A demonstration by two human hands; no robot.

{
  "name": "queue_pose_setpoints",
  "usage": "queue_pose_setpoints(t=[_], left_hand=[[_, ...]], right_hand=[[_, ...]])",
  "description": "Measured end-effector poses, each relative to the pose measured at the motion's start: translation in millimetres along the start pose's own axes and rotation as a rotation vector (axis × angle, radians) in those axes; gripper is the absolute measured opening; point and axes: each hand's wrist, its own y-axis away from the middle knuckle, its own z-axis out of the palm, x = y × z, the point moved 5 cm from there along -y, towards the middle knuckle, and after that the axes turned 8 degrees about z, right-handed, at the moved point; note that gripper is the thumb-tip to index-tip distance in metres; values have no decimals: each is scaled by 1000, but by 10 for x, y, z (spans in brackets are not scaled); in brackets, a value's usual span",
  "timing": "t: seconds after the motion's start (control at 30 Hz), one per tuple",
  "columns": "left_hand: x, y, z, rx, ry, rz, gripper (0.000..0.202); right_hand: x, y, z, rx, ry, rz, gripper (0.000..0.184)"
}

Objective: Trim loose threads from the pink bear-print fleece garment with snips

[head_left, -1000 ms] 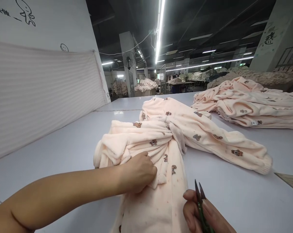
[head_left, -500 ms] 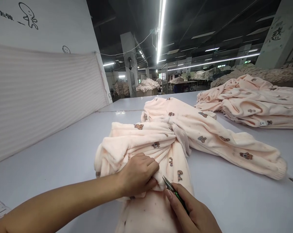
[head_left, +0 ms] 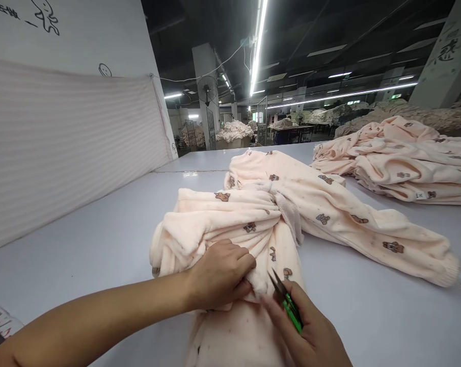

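Note:
A pale pink fleece garment (head_left: 291, 209) with small brown bear prints lies crumpled on the white table (head_left: 100, 234). My left hand (head_left: 220, 275) is closed, pinching a fold of the garment near its front. My right hand (head_left: 310, 336) grips small green-handled thread snips (head_left: 287, 300), their dark blades pointing up-left at the pinched fold, right beside my left fingers.
A pile of the same pink bear-print garments (head_left: 406, 158) sits at the right rear of the table. A white ribbed sheet (head_left: 62, 142) hangs along the wall on the left. More heaps of fabric (head_left: 234, 130) fill the hall beyond.
My right hand brought the snips from upright at the lower right in toward the fold held by my left hand. The left hand kept its grip on the garment.

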Motion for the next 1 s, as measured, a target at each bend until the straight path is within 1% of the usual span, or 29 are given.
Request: queue_pose_setpoints(t=[0.1,0.17,0.23,0.27,0.33,0.4,0.47,0.57,0.67,0.77,0.83,0.87,1.0], left_hand=[[-58,-25,-44,-21,145,-104,15],[-85,-38,-94,-20,227,-153,17],[-109,-54,-131,-40,345,-194,19],[-124,-66,-141,-59,408,-213,18],[-175,-103,-139,-108,525,-248,16],[-246,-156,-113,-161,608,-248,18],[-328,-203,-54,-224,728,-240,24],[-417,-215,55,-334,912,-220,26],[-465,-171,130,-389,1033,-223,22],[-499,-128,174,-381,1115,-260,28],[-515,-114,201,-382,1153,-286,30],[-522,-112,214,-383,1166,-297,30],[-546,-123,235,-363,1190,-306,26]], right_hand=[[-74,-48,57,72,3,-19,36],[-143,-91,111,70,-36,-54,28],[-202,-145,138,46,-121,-79,19],[-223,-177,134,37,-180,-89,18],[-235,-252,104,24,-314,-91,20],[-205,-341,81,3,-443,-56,25],[-148,-431,96,-39,-545,8,29],[-62,-530,160,-105,-623,99,31],[-20,-557,168,-113,-557,124,35],[-21,-481,62,-21,-355,99,40],[-27,-375,-22,47,-221,85,42],[-29,-315,-45,54,-179,73,41],[4,-128,16,-59,5,13,39]])
